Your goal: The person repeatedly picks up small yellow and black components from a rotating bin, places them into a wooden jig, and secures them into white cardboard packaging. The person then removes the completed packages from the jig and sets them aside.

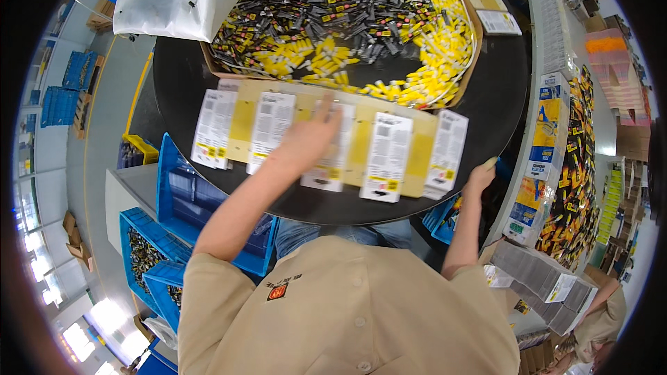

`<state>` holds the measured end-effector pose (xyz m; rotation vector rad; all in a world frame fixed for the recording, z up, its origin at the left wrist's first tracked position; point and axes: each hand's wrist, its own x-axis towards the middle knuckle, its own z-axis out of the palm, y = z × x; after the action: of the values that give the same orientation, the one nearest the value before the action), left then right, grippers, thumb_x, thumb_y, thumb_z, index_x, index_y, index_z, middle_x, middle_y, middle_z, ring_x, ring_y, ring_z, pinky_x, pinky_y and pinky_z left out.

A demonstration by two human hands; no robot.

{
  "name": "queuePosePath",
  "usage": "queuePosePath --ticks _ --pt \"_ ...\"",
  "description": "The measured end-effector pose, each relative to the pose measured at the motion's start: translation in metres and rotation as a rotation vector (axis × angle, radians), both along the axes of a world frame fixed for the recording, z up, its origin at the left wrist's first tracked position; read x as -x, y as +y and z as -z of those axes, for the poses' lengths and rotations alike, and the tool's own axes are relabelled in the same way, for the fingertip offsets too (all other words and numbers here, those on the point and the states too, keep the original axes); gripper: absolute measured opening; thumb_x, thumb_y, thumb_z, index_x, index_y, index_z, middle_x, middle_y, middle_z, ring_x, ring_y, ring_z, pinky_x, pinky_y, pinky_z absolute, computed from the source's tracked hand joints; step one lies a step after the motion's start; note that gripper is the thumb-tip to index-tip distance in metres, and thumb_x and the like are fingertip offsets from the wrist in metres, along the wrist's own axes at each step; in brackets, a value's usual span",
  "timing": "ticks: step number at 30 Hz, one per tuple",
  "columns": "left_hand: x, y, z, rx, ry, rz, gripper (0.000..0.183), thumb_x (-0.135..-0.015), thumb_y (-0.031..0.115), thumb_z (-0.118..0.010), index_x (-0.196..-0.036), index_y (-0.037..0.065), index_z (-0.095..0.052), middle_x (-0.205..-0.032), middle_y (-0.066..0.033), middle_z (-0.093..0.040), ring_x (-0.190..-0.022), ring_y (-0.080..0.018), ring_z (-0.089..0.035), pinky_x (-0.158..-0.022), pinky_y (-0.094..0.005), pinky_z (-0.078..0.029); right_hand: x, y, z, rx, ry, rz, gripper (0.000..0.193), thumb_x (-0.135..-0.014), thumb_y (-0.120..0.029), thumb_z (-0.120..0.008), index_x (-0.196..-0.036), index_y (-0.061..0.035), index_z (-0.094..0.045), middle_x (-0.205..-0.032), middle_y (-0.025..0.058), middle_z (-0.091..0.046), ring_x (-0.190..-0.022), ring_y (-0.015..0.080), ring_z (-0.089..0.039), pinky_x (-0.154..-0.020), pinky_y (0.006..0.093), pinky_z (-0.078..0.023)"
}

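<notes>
Several white printed cards (386, 156) lie spaced in a row on a pale yellow board (241, 121) along the near side of a round black table (292, 205). My left hand (313, 137) rests over the card (335, 156) in the middle of the row, fingers stretched toward its top edge. Beyond the board, a low-walled area holds a heap of small black tubes (319, 7) and small yellow pieces with white ends (445, 48). My right hand (481, 175) is off the table's right edge, above a dark bin area; its fingers are bent, and whether they hold anything is unclear.
Blue bins (201, 187) stand at the left, some with small parts. A white bag (167, 7) sits at the upper left. More cards (499, 22) lie at the far right of the table. The right-hand bench carries cartons (542, 146) and stacked grey cards (535, 281). Another person (601, 319) is at lower right.
</notes>
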<state>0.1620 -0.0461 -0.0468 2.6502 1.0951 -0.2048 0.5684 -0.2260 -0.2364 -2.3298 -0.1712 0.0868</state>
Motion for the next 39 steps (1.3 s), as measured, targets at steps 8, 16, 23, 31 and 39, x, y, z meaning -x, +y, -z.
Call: queuePosePath --ticks 8,16,23,31,39 --pt "0.055 0.031 -0.078 0.321 -0.498 -0.552 0.036 -0.090 0.009 -0.064 -0.124 0.003 -0.056 -0.095 -0.0133 -0.066 -0.057 -0.0157 -0.062 -0.055 -0.0313 -0.051 0.239 -0.095 -0.065 0.005 0.662 -0.576 0.031 -0.102 -0.024 -0.046 -0.109 0.0041 -0.059 -0.081 0.0143 -0.067 -0.069 0.0244 -0.066 -0.063 0.0370 -0.053" --pt "0.015 -0.041 -0.030 0.705 -0.894 -0.456 0.045 -0.089 0.000 -0.062 -0.127 -0.002 -0.039 -0.127 -0.0162 -0.053 -0.102 -0.0235 -0.067 -0.086 -0.0345 -0.054 0.144 -0.029 -0.116 -0.350 -0.169 -0.518 0.017 -0.097 -0.009 -0.049 -0.103 0.0013 -0.061 -0.096 0.0140 -0.064 -0.089 0.0219 -0.061 -0.079 0.0326 -0.047" --pt "0.017 -0.089 -0.004 0.784 -0.735 -0.659 0.018 -0.092 0.004 -0.058 -0.110 0.001 -0.062 -0.105 -0.0184 -0.070 -0.088 -0.0170 -0.070 -0.076 -0.0298 -0.053 0.039 0.022 -0.054 -0.191 0.121 -0.074 0.054 -0.100 -0.031 -0.049 -0.140 0.0036 -0.038 -0.132 0.0241 -0.051 -0.115 0.0367 -0.052 -0.099 0.0406 -0.041" --pt "0.096 -0.047 -0.009 0.389 -0.732 -1.008 0.014 -0.088 0.002 -0.059 -0.102 0.001 -0.061 -0.076 -0.0108 -0.071 -0.070 -0.0182 -0.071 -0.067 -0.0308 -0.055 0.191 -0.040 -0.024 -0.233 0.172 -0.042 0.065 -0.103 -0.039 -0.040 -0.138 0.0161 -0.034 -0.139 0.0340 -0.042 -0.124 0.0434 -0.045 -0.107 0.0398 -0.034" --pt "0.164 -0.004 -0.009 0.346 -0.579 -0.868 0.013 -0.089 0.008 -0.061 -0.100 0.001 -0.063 -0.075 -0.0095 -0.069 -0.068 -0.0150 -0.068 -0.068 -0.0304 -0.053 0.195 -0.035 -0.100 0.109 -0.569 -0.582 0.060 -0.096 -0.027 -0.057 -0.145 0.0002 -0.035 -0.147 0.0298 -0.034 -0.139 0.0429 -0.029 -0.115 0.0549 -0.016"
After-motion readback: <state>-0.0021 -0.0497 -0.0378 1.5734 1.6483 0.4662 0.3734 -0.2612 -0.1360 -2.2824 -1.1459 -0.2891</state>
